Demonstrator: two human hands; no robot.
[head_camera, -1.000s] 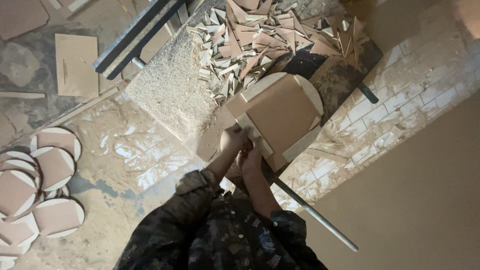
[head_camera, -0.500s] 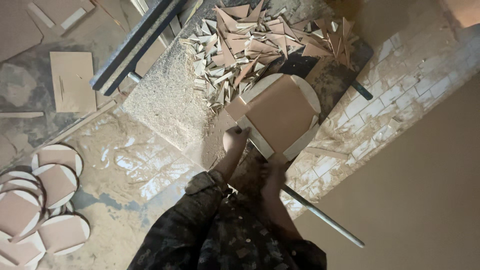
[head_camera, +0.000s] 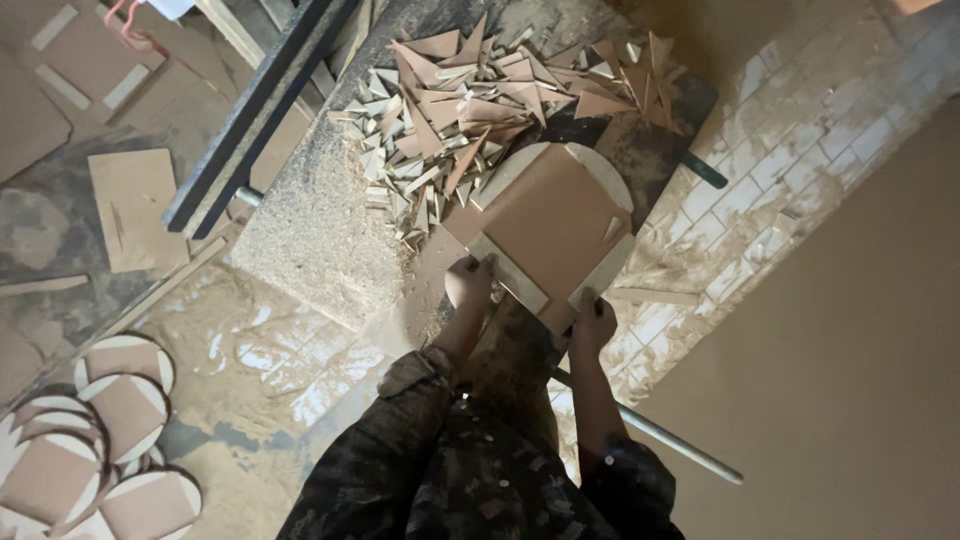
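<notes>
Brown fibreboard fills the middle of the view: a flat board (head_camera: 545, 225) with one rounded far edge and pale cut rims lies on the dark surface (head_camera: 655, 150) of a saw bench, its near corners towards the person. The left hand (head_camera: 468, 283) presses on the near-left corner, fingers curled down over the edge, and the right hand (head_camera: 595, 322) grips the near-right corner in the same way, so both hands are closed on the board rather than spread wide. Holding it at the two near corners keeps the piece flat and steady while the hands stay at the end nearest the body, away from the middle of the bench. Beyond the board a heap of pointed offcuts (head_camera: 480, 100) lies piled at the far side, touching or just beside its far-left edge, with a drift of sawdust (head_camera: 310, 220) to the left of that. A dark metal rail (head_camera: 255, 120) runs diagonally past the sawdust. A grey metal bar (head_camera: 680, 450) slants out below the right forearm. On the dusty floor at the lower left sits a stack of rounded panels (head_camera: 110, 440) of the same brown board, well apart from the bench, and a rectangular sheet (head_camera: 135, 205) lies flat farther up.
</notes>
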